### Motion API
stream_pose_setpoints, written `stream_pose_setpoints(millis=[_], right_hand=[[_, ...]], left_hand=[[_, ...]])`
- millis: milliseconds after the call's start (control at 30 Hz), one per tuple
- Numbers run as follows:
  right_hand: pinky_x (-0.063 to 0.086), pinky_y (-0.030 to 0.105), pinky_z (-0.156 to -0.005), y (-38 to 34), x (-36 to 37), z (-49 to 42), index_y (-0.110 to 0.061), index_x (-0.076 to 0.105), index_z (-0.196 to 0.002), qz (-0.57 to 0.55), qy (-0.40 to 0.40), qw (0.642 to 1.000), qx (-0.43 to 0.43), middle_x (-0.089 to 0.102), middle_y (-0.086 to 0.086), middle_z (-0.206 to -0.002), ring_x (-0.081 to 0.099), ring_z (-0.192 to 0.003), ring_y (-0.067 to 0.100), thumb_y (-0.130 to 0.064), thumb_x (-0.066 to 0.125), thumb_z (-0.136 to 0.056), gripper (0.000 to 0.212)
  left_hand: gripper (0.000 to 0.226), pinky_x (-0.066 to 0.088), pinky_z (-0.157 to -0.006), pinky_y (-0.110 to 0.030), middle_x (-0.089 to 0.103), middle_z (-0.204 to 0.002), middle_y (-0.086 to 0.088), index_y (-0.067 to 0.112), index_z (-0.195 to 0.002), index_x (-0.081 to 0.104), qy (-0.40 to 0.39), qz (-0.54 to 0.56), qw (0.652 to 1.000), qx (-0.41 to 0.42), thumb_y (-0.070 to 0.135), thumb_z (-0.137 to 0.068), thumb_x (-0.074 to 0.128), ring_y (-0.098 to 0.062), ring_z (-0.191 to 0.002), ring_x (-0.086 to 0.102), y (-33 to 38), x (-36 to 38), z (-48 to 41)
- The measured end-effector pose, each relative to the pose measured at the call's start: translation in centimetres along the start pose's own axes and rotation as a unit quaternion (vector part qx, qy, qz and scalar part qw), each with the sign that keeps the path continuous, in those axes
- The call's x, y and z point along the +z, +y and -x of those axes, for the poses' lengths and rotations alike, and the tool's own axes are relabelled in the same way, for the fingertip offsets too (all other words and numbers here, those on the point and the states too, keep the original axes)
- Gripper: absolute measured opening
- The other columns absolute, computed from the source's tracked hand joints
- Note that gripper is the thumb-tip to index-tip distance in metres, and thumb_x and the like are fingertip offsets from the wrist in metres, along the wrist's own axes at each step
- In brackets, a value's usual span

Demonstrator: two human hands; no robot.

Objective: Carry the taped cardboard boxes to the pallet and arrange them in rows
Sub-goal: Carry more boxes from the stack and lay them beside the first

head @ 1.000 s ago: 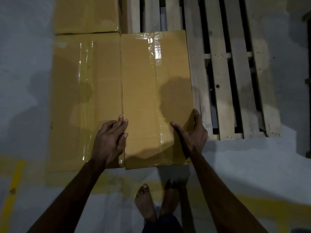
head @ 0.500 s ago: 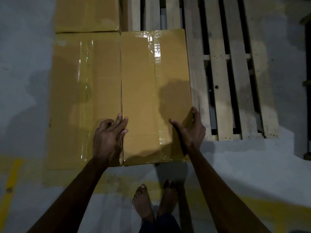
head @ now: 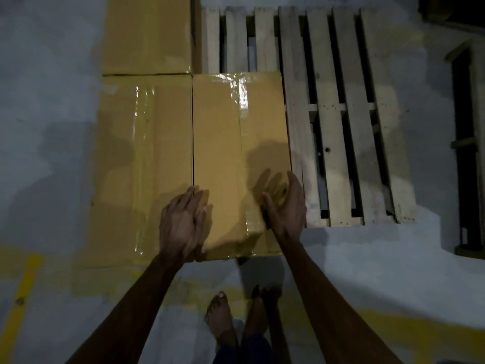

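Lying flat at the near edge of the pallet (head: 341, 132), the middle box (head: 223, 143) sat flush against the left box (head: 141, 166), their long sides meeting along a thin seam. Clear tape ran down the top of each. The far box (head: 147, 35) lay behind the left box, end to end with it, along the pallet's left edge. To the right of the middle box the slats were bare.

The left hand (head: 183, 224) hovered palm down over the near end of that seam, fingers straight and together, grasping nothing. The right hand (head: 286, 206) stood at the middle box's near right corner, palm turned in toward the box, fingers loosely spread and released. Both hands were blurred, so I could not tell whether either touched the cardboard.

Two bare feet (head: 220, 319) stood on the floor (head: 367, 271) just before the pallet's near edge, beside a yellow line (head: 21, 298).
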State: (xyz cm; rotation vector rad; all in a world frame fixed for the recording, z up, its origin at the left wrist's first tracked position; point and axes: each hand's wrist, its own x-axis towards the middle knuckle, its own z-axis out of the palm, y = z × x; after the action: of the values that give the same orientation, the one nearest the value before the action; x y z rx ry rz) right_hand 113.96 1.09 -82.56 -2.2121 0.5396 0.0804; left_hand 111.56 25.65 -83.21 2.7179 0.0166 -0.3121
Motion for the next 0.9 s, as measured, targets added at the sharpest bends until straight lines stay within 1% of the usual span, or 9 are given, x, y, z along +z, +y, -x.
stream_pose_setpoints(millis=[100,167,233,300,400,533,667,800,900], right_hand=[[0.04,0.049,-0.115,-4.3,-2.3,2.6,-0.025,0.039,-0.156,0.055,-0.039,0.996,-0.059,0.041,0.0,-0.161,0.04,-0.146,0.019,-0.053,0.063,-0.097,0.07],[0.044,0.046,-0.112,-7.6,-4.9,4.5,-0.027,0.046,-0.152,0.081,-0.083,0.99,-0.083,0.041,-0.001,-0.162,0.042,-0.145,0.019,-0.046,0.066,-0.097,0.062],[0.049,0.044,-0.107,-11.6,-8.0,6.9,-0.027,0.049,-0.149,0.088,-0.145,0.981,-0.097,0.046,-0.003,-0.157,0.048,-0.138,0.018,-0.045,0.069,-0.095,0.06],[0.052,0.042,-0.102,-16.2,-11.6,9.2,-0.026,0.052,-0.146,0.109,-0.211,0.966,-0.105,0.052,-0.003,-0.151,0.056,-0.13,0.018,-0.045,0.07,-0.094,0.059],[0.052,0.039,-0.099,-23.2,-17.3,13.0,-0.022,0.055,-0.145,0.136,-0.259,0.946,-0.137,0.057,0.001,-0.146,0.059,-0.124,0.02,-0.041,0.071,-0.094,0.057],[0.053,0.04,-0.094,-31.4,-23.9,18.9,-0.021,0.056,-0.145,0.175,-0.26,0.922,-0.225,0.061,0.003,-0.141,0.06,-0.123,0.023,-0.038,0.071,-0.094,0.056],[0.053,0.038,-0.091,-37.8,-29.0,23.3,-0.025,0.052,-0.147,0.201,-0.283,0.895,-0.281,0.06,0.005,-0.142,0.06,-0.121,0.024,-0.043,0.074,-0.091,0.062],[0.051,0.043,-0.097,-40.6,-31.9,26.8,-0.027,0.048,-0.15,0.243,-0.321,0.856,-0.325,0.057,0.005,-0.146,0.055,-0.129,0.029,-0.041,0.079,-0.088,0.07],[0.052,0.046,-0.095,-40.2,-31.9,29.1,-0.025,0.051,-0.146,0.225,-0.362,0.829,-0.362,0.06,0.007,-0.141,0.057,-0.125,0.032,-0.039,0.079,-0.088,0.066]], left_hand=[[0.049,0.034,-0.111,-0.047,0.048,-0.158,-0.005,0.022,-0.146,0.056,0.019,0.017,1.0,0.005,0.044,-0.107,0.037,-0.027,-0.138,0.047,4.1,-4.4,0.5],[0.046,0.037,-0.111,-0.044,0.051,-0.156,-0.001,0.026,-0.143,0.059,0.018,0.038,0.999,0.008,0.045,-0.106,0.04,-0.025,-0.136,0.049,7.1,-8.4,0.7],[0.041,0.044,-0.107,-0.041,0.058,-0.149,0.001,0.027,-0.14,0.061,-0.01,0.053,0.998,0.011,0.042,-0.105,0.046,-0.025,-0.131,0.055,9.9,-13.5,1.8],[0.041,0.047,-0.102,-0.037,0.062,-0.144,0.002,0.029,-0.142,0.059,-0.072,0.054,0.996,0.004,0.042,-0.104,0.053,-0.024,-0.127,0.059,13.0,-19.4,3.6],[0.047,0.046,-0.097,-0.036,0.067,-0.137,0.002,0.032,-0.144,0.057,-0.126,0.015,0.992,-0.02,0.053,-0.102,0.052,-0.022,-0.123,0.062,16.9,-28.2,7.7],[0.046,0.049,-0.092,-0.039,0.072,-0.124,-0.002,0.027,-0.142,0.058,-0.076,0.019,0.996,-0.034,0.051,-0.104,0.05,-0.025,-0.113,0.066,19.2,-37.3,15.4],[0.05,0.049,-0.092,-0.038,0.071,-0.128,-0.002,0.027,-0.141,0.059,-0.008,0.041,0.996,-0.078,0.058,-0.104,0.046,-0.025,-0.114,0.065,20.7,-43.9,22.4],[0.055,0.048,-0.089,-0.04,0.072,-0.124,-0.006,0.027,-0.138,0.061,0.027,0.009,0.989,-0.148,0.063,-0.101,0.044,-0.029,-0.114,0.066,21.7,-46.9,28.7],[0.053,0.049,-0.081,-0.034,0.074,-0.121,0.002,0.033,-0.134,0.063,0.049,0.078,0.971,-0.22,0.068,-0.097,0.048,-0.024,-0.111,0.068,21.3,-46.8,33.3]])
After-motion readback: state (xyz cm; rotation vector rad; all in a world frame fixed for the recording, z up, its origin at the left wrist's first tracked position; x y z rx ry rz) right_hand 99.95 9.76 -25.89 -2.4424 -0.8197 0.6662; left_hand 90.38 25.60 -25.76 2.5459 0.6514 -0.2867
